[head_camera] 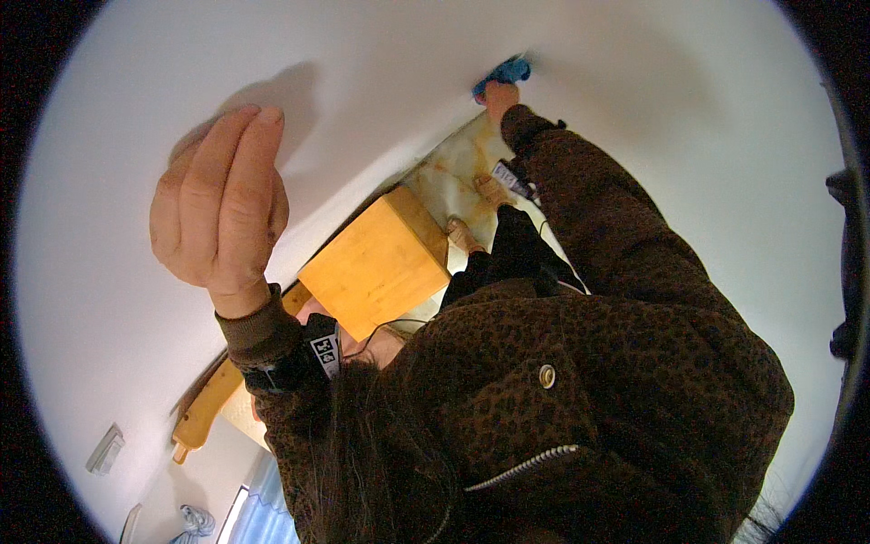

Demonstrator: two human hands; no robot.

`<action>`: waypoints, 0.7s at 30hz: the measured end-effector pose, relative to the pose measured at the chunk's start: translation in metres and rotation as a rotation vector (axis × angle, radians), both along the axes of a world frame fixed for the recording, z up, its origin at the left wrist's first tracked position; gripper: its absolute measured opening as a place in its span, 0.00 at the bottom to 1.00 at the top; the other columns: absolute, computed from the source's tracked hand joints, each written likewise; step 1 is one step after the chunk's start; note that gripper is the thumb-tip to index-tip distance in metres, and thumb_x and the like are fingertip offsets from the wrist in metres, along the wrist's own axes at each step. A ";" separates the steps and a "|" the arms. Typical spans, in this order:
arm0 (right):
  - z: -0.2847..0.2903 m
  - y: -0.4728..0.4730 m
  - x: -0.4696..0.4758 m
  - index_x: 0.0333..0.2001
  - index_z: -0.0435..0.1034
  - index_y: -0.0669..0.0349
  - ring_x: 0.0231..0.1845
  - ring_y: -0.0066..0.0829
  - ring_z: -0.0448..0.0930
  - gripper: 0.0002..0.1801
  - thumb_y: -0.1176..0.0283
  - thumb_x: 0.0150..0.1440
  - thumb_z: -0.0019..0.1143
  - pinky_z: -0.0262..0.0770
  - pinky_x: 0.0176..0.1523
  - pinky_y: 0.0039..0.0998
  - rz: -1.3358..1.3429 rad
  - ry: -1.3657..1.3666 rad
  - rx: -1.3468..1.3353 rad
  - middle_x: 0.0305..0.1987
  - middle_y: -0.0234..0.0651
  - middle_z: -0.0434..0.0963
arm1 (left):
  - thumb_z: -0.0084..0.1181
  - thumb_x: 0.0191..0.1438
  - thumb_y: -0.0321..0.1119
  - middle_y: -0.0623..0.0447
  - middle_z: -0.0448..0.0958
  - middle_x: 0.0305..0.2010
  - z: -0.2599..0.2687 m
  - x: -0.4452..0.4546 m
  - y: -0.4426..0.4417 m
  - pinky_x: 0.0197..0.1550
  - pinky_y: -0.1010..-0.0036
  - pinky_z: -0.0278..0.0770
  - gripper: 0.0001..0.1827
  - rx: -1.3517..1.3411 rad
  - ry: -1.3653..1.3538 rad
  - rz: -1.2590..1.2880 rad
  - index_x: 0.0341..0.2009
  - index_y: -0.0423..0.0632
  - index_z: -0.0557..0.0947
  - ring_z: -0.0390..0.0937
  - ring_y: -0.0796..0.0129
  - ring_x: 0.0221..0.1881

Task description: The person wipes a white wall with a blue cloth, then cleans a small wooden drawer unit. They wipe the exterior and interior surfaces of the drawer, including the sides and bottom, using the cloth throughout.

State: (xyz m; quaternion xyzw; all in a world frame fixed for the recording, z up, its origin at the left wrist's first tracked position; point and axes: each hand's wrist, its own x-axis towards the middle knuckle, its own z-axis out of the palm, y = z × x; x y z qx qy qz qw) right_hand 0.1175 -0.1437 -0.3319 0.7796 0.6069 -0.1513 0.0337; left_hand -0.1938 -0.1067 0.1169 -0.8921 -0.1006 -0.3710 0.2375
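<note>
My left hand [221,197] is raised in front of a white wall [380,61], its fingers bent with the tips together; it casts a shadow on the wall, and nothing shows in its grasp. Whether it touches the wall I cannot tell. Farther off, at the top, my right hand [501,98] is closed on a blue cloth [506,71], which lies against the wall above the floor's edge. Both arms wear dark brown patterned sleeves, with a black band bearing a printed tag at each forearm.
A wooden bedside cabinet [374,265] stands against the wall, beside a wooden bed frame [204,408]. My slippered feet [465,234] are on the marbled floor [462,156]. A wall switch [106,449] is at the lower left, near a blue curtain [262,503].
</note>
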 end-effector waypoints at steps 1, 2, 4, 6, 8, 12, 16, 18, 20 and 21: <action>0.003 0.005 -0.020 0.30 0.71 0.64 0.33 0.45 0.77 0.21 0.54 0.56 0.50 0.69 0.33 0.46 -0.010 0.014 -0.137 0.31 0.44 0.76 | 0.62 0.38 0.21 0.55 0.81 0.32 -0.001 -0.001 0.000 0.34 0.77 0.80 0.13 0.002 -0.003 0.007 0.32 0.50 0.85 0.78 0.69 0.32; 0.008 0.003 -0.052 0.30 0.71 0.63 0.35 0.46 0.77 0.21 0.54 0.56 0.49 0.69 0.35 0.47 0.040 0.164 -0.019 0.32 0.44 0.76 | 0.62 0.37 0.21 0.55 0.81 0.32 -0.001 -0.001 0.001 0.34 0.77 0.80 0.14 0.004 -0.003 0.008 0.32 0.50 0.85 0.78 0.69 0.32; 0.023 -0.009 -0.136 0.32 0.71 0.63 0.35 0.48 0.76 0.22 0.52 0.56 0.49 0.68 0.38 0.48 0.158 0.385 0.146 0.33 0.46 0.76 | 0.62 0.37 0.21 0.55 0.81 0.32 -0.001 -0.002 0.001 0.34 0.77 0.80 0.14 0.002 -0.017 0.011 0.32 0.50 0.85 0.78 0.69 0.32; 0.037 -0.018 -0.206 0.28 0.67 0.63 0.30 0.51 0.74 0.23 0.51 0.56 0.50 0.66 0.36 0.48 0.374 0.713 0.277 0.26 0.50 0.72 | 0.62 0.36 0.21 0.55 0.81 0.32 -0.001 -0.001 0.001 0.34 0.77 0.80 0.15 0.019 -0.009 0.009 0.32 0.51 0.85 0.78 0.69 0.32; 0.042 -0.018 -0.256 0.27 0.72 0.63 0.37 0.53 0.76 0.29 0.42 0.50 0.52 0.66 0.44 0.50 0.366 0.965 0.299 0.33 0.51 0.76 | 0.62 0.35 0.21 0.55 0.81 0.32 0.000 0.000 0.001 0.34 0.78 0.79 0.16 0.032 0.025 0.015 0.33 0.50 0.85 0.78 0.69 0.32; 0.024 -0.019 -0.188 0.34 0.73 0.65 0.39 0.49 0.77 0.28 0.46 0.54 0.50 0.69 0.42 0.51 0.157 0.697 0.195 0.35 0.50 0.76 | 0.61 0.36 0.22 0.54 0.81 0.33 0.000 0.002 0.002 0.33 0.78 0.78 0.16 0.039 0.061 -0.016 0.33 0.50 0.85 0.78 0.69 0.32; 0.010 -0.016 -0.032 0.21 0.69 0.63 0.25 0.47 0.77 0.25 0.52 0.57 0.49 0.71 0.29 0.44 -0.099 0.196 0.122 0.20 0.47 0.73 | 0.55 0.48 0.23 0.51 0.82 0.36 -0.001 -0.002 0.004 0.39 0.72 0.78 0.11 0.032 0.046 -0.028 0.37 0.48 0.84 0.81 0.64 0.35; 0.014 -0.010 -0.025 0.22 0.68 0.63 0.26 0.48 0.76 0.27 0.48 0.57 0.48 0.70 0.31 0.46 0.015 0.196 0.222 0.21 0.47 0.73 | 0.55 0.48 0.21 0.52 0.83 0.36 -0.003 -0.006 0.005 0.40 0.72 0.78 0.12 0.039 0.006 0.007 0.37 0.48 0.84 0.81 0.64 0.36; 0.027 -0.006 -0.075 0.25 0.70 0.64 0.32 0.50 0.76 0.29 0.46 0.57 0.46 0.70 0.35 0.47 0.117 0.265 0.208 0.28 0.51 0.75 | 0.54 0.47 0.19 0.53 0.82 0.39 -0.007 -0.009 0.004 0.43 0.73 0.77 0.14 0.078 -0.016 0.036 0.39 0.48 0.84 0.80 0.65 0.39; 0.034 -0.007 -0.114 0.26 0.71 0.65 0.36 0.51 0.76 0.30 0.45 0.57 0.45 0.70 0.38 0.47 0.181 0.332 0.124 0.32 0.53 0.75 | 0.53 0.46 0.19 0.50 0.81 0.39 -0.010 -0.010 0.004 0.43 0.69 0.75 0.18 -0.021 -0.062 0.057 0.41 0.50 0.84 0.78 0.60 0.40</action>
